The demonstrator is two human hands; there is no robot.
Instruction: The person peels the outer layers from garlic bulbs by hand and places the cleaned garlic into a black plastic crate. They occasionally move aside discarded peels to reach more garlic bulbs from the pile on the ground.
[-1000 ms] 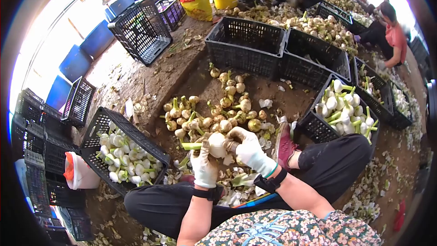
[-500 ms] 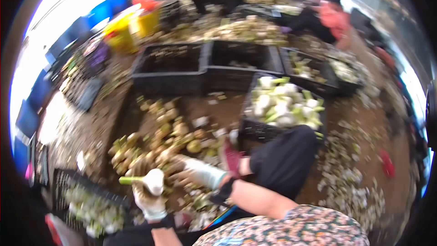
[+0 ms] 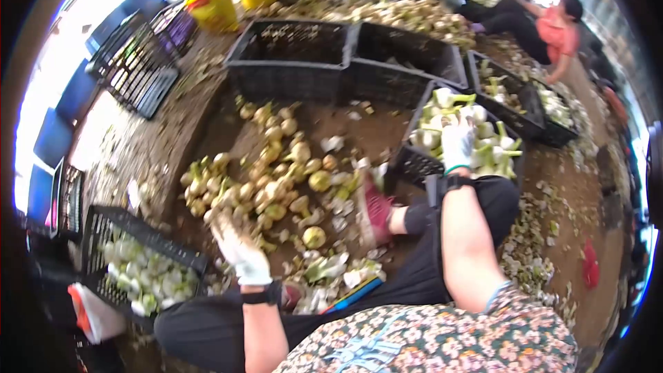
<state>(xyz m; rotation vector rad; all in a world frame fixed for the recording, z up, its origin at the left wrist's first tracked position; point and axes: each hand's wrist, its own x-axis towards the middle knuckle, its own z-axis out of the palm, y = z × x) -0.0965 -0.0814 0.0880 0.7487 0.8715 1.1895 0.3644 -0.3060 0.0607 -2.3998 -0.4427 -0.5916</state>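
My left hand (image 3: 239, 252), in a white glove, reaches down to the near edge of a heap of dirty unpeeled bulbs (image 3: 276, 173) on the earth floor; it is blurred and I see nothing in it. My right hand (image 3: 457, 141), also gloved, is stretched out over the black crate (image 3: 409, 164) at my right, which holds white peeled bulbs with green stems (image 3: 492, 148). Whether that hand holds a bulb is not clear. A second black crate (image 3: 103, 224) of peeled bulbs stands at my left.
Two empty black crates (image 3: 290, 62) stand behind the heap. My maroon shoe (image 3: 376, 211) rests beside the bulbs. Peelings (image 3: 532, 249) litter the ground at right. Yellow buckets (image 3: 214, 3) and stacked crates (image 3: 135, 62) are far left; a person in red (image 3: 556, 27) sits far right.
The peeled bulb that both hands held, then the left alone, is out of my left hand. My right hand swung over to the right crate; my left dropped to the heap.
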